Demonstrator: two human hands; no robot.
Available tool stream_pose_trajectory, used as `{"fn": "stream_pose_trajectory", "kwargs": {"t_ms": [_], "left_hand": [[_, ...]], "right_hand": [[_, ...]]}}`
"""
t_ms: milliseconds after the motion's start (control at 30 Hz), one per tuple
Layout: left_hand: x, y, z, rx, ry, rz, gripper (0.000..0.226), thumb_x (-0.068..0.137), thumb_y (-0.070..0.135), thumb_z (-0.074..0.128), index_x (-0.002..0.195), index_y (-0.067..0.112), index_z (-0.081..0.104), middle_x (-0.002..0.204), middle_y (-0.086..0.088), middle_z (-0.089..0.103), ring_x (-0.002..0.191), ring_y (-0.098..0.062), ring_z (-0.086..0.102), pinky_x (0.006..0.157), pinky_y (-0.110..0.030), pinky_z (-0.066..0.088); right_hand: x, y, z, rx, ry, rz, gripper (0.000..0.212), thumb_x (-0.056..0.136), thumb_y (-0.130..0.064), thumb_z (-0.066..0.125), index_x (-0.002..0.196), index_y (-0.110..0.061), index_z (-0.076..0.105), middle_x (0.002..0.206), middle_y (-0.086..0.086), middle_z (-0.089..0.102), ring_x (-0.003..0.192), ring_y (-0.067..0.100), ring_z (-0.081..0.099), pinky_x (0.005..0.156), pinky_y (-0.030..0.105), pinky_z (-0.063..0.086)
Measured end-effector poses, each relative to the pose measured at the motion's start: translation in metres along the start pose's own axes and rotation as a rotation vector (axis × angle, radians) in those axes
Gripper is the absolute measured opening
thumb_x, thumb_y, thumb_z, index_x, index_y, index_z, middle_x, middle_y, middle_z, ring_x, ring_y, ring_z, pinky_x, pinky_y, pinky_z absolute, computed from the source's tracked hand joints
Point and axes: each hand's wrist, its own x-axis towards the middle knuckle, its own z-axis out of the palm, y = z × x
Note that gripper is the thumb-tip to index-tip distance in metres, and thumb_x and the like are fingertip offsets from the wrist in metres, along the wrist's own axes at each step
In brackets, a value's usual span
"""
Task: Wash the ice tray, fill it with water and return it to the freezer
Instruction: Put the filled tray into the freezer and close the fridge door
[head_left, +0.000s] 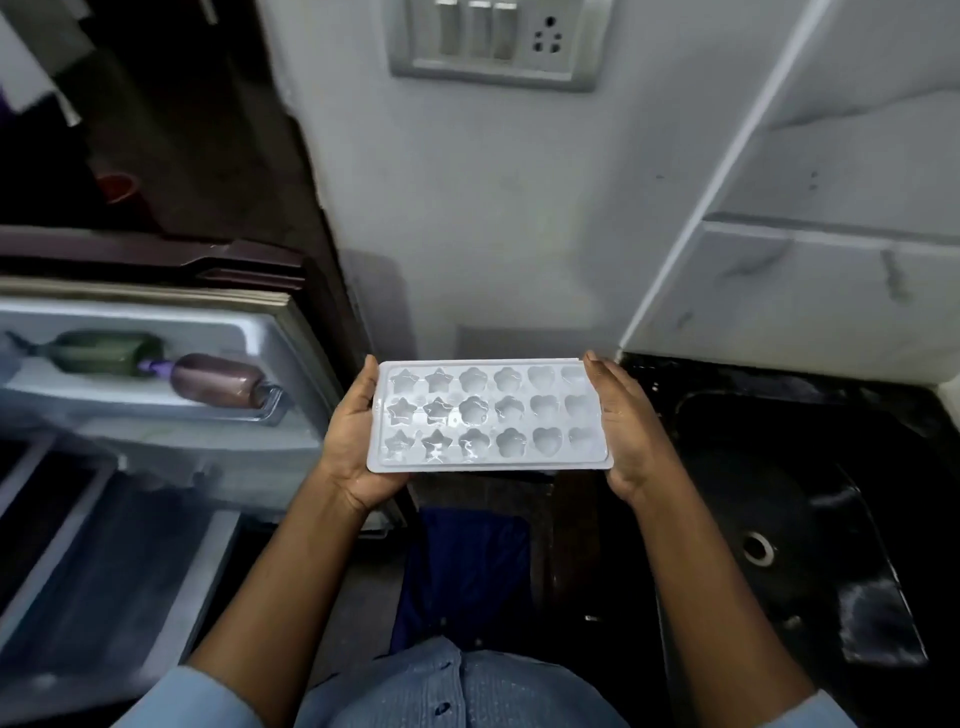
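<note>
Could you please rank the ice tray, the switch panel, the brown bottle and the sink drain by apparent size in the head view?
1. ice tray, nearest the camera
2. switch panel, top cut off
3. brown bottle
4. sink drain

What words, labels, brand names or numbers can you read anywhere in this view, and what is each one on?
No readable text anywhere.
Ice tray: only moulded star, flower and heart shapes, no lettering.
Green bottle: blurred, no label legible.
Brown bottle: blurred, no label legible.
Switch panel: no markings visible.
</note>
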Motion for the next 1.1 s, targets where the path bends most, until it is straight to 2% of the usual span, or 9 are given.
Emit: {"fn": "stream_pose_trajectory", "kwargs": {"t_ms": [100,200,300,400,467,633,733,967,1100], "left_hand": [[-0.02,0.002,-0.017,-0.057,0.056,0.081,0.08,0.101,0.07,0.04,0.131,0.004,0.073,0.147,-0.024,0.06,0.129,-0.044,0.064,0.1,-0.063,0.055],[-0.041,0.004,-0.036,-0.1,0.11,0.15,0.082,0.101,0.072,0.039,0.141,0.004,0.065,0.151,-0.024,0.057,0.135,-0.045,0.058,0.109,-0.064,0.047],[-0.065,0.008,-0.048,-0.144,0.138,0.232,0.082,0.103,0.071,0.037,0.141,0.004,0.065,0.149,-0.023,0.058,0.134,-0.044,0.06,0.109,-0.063,0.048],[-0.089,0.011,-0.064,-0.183,0.189,0.306,0.08,0.103,0.071,0.036,0.149,0.008,0.058,0.151,-0.024,0.057,0.133,-0.044,0.06,0.107,-0.064,0.049],[-0.105,0.016,-0.076,-0.218,0.211,0.341,0.085,0.102,0.072,0.038,0.155,0.007,0.049,0.155,-0.025,0.052,0.138,-0.045,0.055,0.107,-0.065,0.05],[-0.148,0.025,-0.101,-0.267,0.291,0.421,0.084,0.101,0.072,0.039,0.134,0.001,0.07,0.146,-0.026,0.06,0.127,-0.045,0.064,0.097,-0.062,0.057],[-0.172,0.031,-0.119,-0.286,0.339,0.462,0.086,0.1,0.073,0.039,0.137,0.002,0.068,0.149,-0.026,0.058,0.129,-0.046,0.063,0.098,-0.062,0.057],[-0.223,0.037,-0.15,-0.373,0.432,0.581,0.086,0.099,0.072,0.038,0.134,-0.001,0.068,0.142,-0.027,0.063,0.117,-0.045,0.07,0.082,-0.058,0.063],[-0.247,0.037,-0.168,-0.403,0.472,0.63,0.087,0.098,0.075,0.039,0.141,0.002,0.063,0.148,-0.026,0.059,0.127,-0.046,0.064,0.092,-0.062,0.06]], "right_hand": [[0.006,-0.001,0.024,-0.042,-0.111,0.026,0.053,0.078,-0.073,0.072,0.116,-0.036,0.073,0.131,-0.005,0.072,0.131,0.026,0.061,0.118,0.059,0.039],[0.008,-0.003,0.05,-0.07,-0.186,0.056,0.023,0.094,-0.056,0.068,0.101,-0.035,0.074,0.119,-0.005,0.074,0.128,0.031,0.062,0.115,0.058,0.044],[0.011,-0.001,0.08,-0.105,-0.289,0.084,0.016,0.099,-0.047,0.065,0.094,-0.034,0.073,0.108,-0.001,0.075,0.114,0.03,0.069,0.108,0.056,0.05],[0.01,0.001,0.109,-0.112,-0.39,0.107,0.013,0.103,-0.04,0.062,0.1,-0.029,0.069,0.095,-0.006,0.077,0.093,0.019,0.073,0.082,0.041,0.062],[0.01,0.005,0.129,-0.114,-0.459,0.121,0.013,0.104,-0.037,0.061,0.105,-0.026,0.067,0.09,-0.007,0.077,0.084,0.014,0.074,0.069,0.034,0.061],[0.001,0.012,0.182,-0.142,-0.591,0.157,0.011,0.104,-0.032,0.061,0.1,-0.024,0.067,0.09,0.0,0.077,0.081,0.02,0.073,0.071,0.038,0.061],[-0.007,0.019,0.214,-0.164,-0.66,0.176,0.012,0.104,-0.031,0.061,0.096,-0.023,0.066,0.09,0.003,0.075,0.081,0.024,0.072,0.07,0.04,0.06],[-0.026,0.037,0.287,-0.24,-0.81,0.191,0.009,0.103,-0.027,0.063,0.097,-0.022,0.068,0.09,0.0,0.077,0.082,0.02,0.072,0.075,0.037,0.058],[-0.035,0.045,0.322,-0.278,-0.866,0.187,0.011,0.103,-0.026,0.062,0.095,-0.021,0.068,0.088,0.001,0.075,0.081,0.02,0.07,0.071,0.033,0.058]]}}
